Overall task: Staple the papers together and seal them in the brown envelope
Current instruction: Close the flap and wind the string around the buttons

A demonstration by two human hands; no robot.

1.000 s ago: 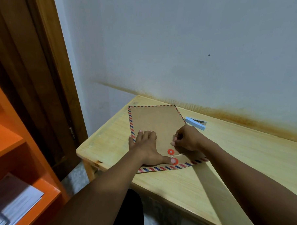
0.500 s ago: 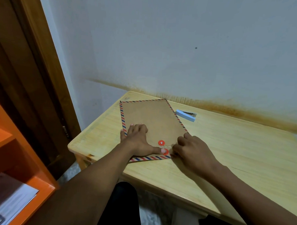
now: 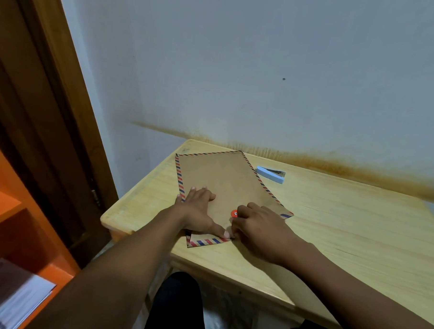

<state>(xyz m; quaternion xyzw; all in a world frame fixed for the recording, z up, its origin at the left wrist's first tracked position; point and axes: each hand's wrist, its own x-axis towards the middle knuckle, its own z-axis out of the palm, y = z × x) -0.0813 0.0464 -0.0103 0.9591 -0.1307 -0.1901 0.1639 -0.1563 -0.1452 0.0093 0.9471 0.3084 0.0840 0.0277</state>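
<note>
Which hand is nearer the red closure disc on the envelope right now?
Right. The right hand has fingertips touching the red disc; the left hand lies flat on the envelope just left of it.

Lower red clasp disc on brown envelope [image 3: 225, 179] hidden beneath left thumb and right hand [image 3: 260, 231]; only upper disc [image 3: 234, 213] shows. String too small to tell. Right fingertips curled out of sight. Envelope's near right corner covered by right hand. Papers not visible. Stack [image 3: 13, 299] left of left forearm blurred, cut by edge.
</note>
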